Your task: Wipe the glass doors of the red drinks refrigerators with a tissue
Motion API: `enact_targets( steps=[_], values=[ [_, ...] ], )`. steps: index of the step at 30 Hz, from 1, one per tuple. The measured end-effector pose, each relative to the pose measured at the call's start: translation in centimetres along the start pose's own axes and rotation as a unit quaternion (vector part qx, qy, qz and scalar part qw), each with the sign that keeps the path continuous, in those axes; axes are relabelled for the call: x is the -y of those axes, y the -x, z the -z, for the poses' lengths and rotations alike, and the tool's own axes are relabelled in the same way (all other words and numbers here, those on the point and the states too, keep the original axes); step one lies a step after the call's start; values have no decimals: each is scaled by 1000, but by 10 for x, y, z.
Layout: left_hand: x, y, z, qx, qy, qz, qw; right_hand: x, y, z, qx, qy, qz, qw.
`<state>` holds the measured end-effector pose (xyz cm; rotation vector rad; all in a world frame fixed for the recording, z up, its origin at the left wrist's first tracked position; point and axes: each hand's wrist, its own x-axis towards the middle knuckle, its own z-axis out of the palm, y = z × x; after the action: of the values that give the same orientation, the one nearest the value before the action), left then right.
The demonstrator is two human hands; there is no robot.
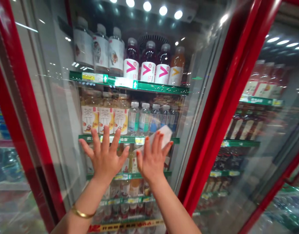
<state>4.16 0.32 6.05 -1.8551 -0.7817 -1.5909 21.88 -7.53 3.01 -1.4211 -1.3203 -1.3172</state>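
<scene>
My left hand [105,157] is raised with its fingers spread in front of the glass door of a drinks fridge. A gold bangle [83,213] circles that wrist. Beside it on the right, my right hand [153,159] lies against a white cloth or tissue [167,134], whose upper corner sticks out past the fingers; these are apart, with orange nails. Whether the palm presses the cloth on the glass is hidden. Behind the hands stand tea bottles with white and yellow labels [90,118] and small clear bottles with teal labels [144,118].
A red door frame [220,97] slants down on the right, and another red frame [24,94] on the left. Higher up, bottles with pink V marks [148,70] stand on a green-edged shelf [161,87]. A second fridge with bottles [264,87] is at right.
</scene>
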Motion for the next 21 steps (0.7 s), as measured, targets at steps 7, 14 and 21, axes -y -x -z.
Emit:
enact_targets(
  steps=[7,14,21],
  values=[
    [-2,4,-2,-13,15,-5,1000,-54,16,8,-18,71,-7,997],
    [-1,2,-2,-19,11,-11,1000,-4,-1,-3,9,-2,88,996],
    [-2,5,-1,-10,14,-6,1000,-46,19,6,-17,55,-73,996]
  ],
)
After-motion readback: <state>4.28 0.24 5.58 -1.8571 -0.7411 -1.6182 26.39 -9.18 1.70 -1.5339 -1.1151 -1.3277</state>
